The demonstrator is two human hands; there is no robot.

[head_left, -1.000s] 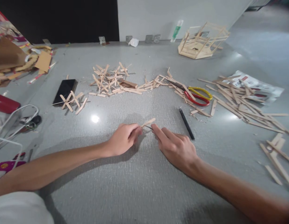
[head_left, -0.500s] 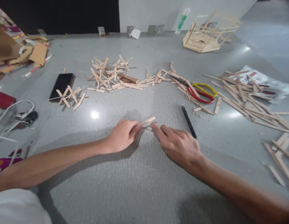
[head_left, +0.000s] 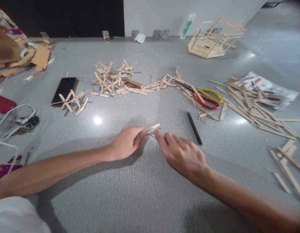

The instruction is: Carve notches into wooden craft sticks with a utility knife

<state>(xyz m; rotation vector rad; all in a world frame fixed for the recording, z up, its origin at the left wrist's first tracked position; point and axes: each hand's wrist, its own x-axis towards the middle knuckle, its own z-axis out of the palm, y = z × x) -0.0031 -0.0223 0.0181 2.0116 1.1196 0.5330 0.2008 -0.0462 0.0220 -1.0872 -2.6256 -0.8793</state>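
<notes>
From the left hand (head_left: 128,142) juts a wooden stick (head_left: 155,126) (pale, slim, round-tipped).

Along the far edge of the wide grey table (head_left: 111,200), I can see an upright black panel (head_left: 69,17) meeting a pale grey panel (head_left: 152,17), with small metal brackets (head_left: 105,34) at their foot. Light from overhead bounces off the finely textured top in one sharp white spot (head_left: 98,120) and a softer glare (head_left: 241,121), while the far right corner blurs into shadow.
</notes>
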